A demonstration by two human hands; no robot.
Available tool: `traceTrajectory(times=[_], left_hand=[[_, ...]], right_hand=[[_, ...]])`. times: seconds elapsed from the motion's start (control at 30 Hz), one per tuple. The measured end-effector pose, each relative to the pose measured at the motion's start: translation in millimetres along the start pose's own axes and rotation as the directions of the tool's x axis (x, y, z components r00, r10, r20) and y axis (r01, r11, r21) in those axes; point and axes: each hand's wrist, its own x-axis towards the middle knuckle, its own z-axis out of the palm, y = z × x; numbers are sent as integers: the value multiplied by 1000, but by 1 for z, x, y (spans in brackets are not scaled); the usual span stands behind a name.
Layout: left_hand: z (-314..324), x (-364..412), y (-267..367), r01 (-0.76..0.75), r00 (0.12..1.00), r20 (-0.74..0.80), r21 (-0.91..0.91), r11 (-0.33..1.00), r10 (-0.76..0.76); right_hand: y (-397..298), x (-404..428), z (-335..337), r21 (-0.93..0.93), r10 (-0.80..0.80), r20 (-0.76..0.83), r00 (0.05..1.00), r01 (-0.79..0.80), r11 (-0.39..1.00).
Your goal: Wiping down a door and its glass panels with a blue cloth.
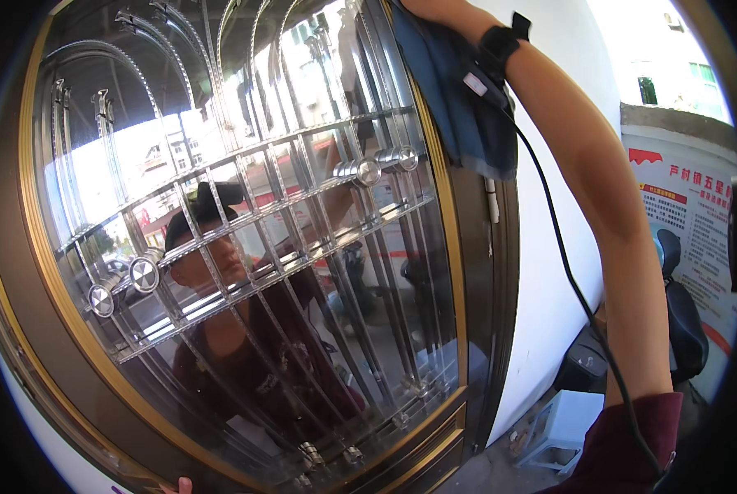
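A glazed door panel (399,346) with a brown and gold frame (66,247) fills most of the view, its metal grille (232,234) showing in the glass. At the top edge is my right hand (421,7), partly cut off, with a blue cloth (455,105) hanging from it over the frame's upper right side. A black strap (499,46) wraps that wrist. Only fingertips of my left hand (184,485) appear at the bottom edge, by the lower part of the door frame; whether they grip anything is hidden.
A black cable (554,216) runs down along my right arm. Right of the door are a white wall (554,259), a pale blue plastic stool (560,426), a scooter's dark seat (686,327) and a printed board (683,204). The glass reflects a person and buildings.
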Motion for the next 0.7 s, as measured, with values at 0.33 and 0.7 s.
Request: traceTrajectory(times=[0.33, 0.7], left_hand=[[-15, 0, -11, -9, 1000, 27, -23, 1000, 9], [4, -3, 2, 0, 1000, -12, 9, 1000, 0]], right_hand=[[9, 10, -10, -241, -161, 158, 974, 196, 950], [8, 11, -10, -120, -140, 86, 986, 150, 981]])
